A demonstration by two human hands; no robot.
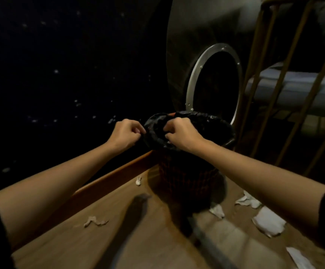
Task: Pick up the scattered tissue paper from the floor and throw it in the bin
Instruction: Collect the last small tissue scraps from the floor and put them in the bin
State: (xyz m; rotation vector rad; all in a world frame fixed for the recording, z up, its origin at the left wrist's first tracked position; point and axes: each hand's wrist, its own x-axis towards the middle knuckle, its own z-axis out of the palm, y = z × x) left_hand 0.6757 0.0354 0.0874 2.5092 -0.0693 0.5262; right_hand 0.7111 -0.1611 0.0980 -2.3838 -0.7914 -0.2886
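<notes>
A dark woven bin (188,175) stands on the wooden floor, lined with a black plastic bag (216,125) folded over its rim. My left hand (125,133) pinches the bag's edge at the rim's left side. My right hand (181,133) grips the bag at the front of the rim. White tissue pieces lie on the floor: a small scrap (138,180) left of the bin, a twisted one (94,221) nearer me, and several to the right, including one close to the bin (217,210) and a large one (269,223).
A dark wall with a wooden skirting board (107,179) runs along the left. Behind the bin stands a round dark panel with a metal ring (193,74). Slanted golden metal legs (262,82) of a piece of furniture rise at the right.
</notes>
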